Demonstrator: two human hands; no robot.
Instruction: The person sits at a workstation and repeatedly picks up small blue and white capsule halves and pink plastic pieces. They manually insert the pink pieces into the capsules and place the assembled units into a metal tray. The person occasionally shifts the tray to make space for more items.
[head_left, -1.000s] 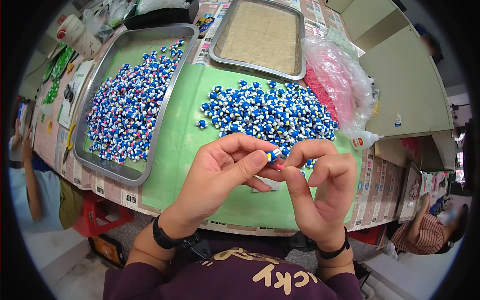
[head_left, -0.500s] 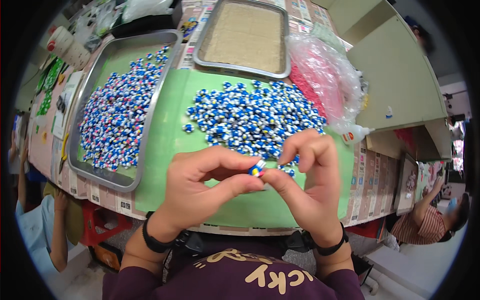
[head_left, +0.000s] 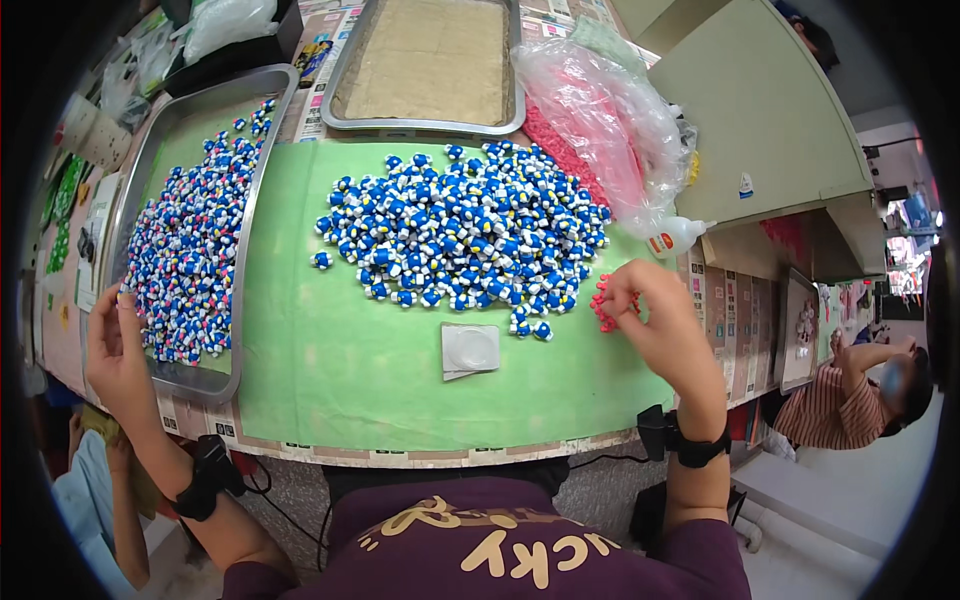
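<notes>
A heap of small blue-and-white figures [head_left: 470,225] lies on a green mat [head_left: 360,370]. More of the same figures fill a metal tray [head_left: 190,250] on the left. My left hand [head_left: 118,350] hovers at the tray's near left edge, fingers apart, holding nothing visible. My right hand [head_left: 655,315] rests at the mat's right edge, fingertips pinching into a small cluster of red pieces [head_left: 603,305]. A small clear square lid [head_left: 470,350] lies on the mat between my hands.
An empty metal tray with a tan liner [head_left: 425,65] stands at the back. A clear bag of red pieces [head_left: 600,130] and a small glue bottle [head_left: 675,238] sit at the right. Other people are at the left and right edges.
My hands were together in front of me holding one figure. They have parted: the left went to the tray on the left, the right to the red pieces.
</notes>
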